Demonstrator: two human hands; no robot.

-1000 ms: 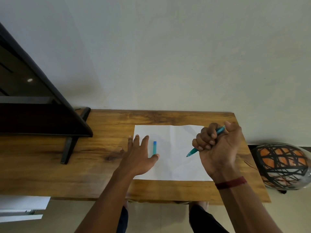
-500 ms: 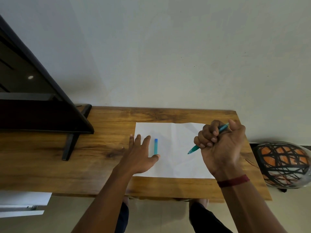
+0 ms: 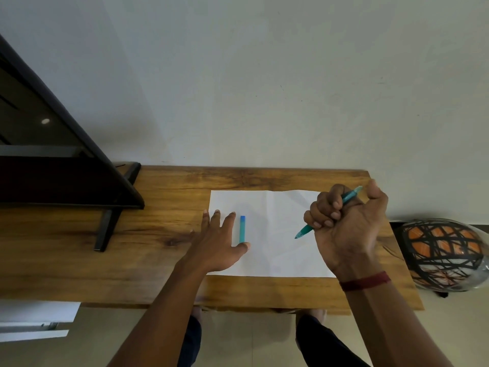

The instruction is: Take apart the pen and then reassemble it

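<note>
A teal pen body (image 3: 304,231) is gripped in my right hand (image 3: 346,229), fist closed around it, tip pointing down-left over a white sheet of paper (image 3: 272,255). Its rear end sticks out above my fingers near the thumb. The teal pen cap (image 3: 242,229), with a darker blue end, lies upright on the paper. My left hand (image 3: 217,242) rests flat on the sheet's left edge, fingers spread, thumb tip just below the cap.
The paper lies on a wooden table (image 3: 158,260) against a pale wall. A black TV (image 3: 53,168) on a stand occupies the left end. An orange-and-black helmet (image 3: 444,255) sits off the table's right edge.
My right hand with the pen has risen slightly toward the table's far right corner. The left hand and cap stay put.
</note>
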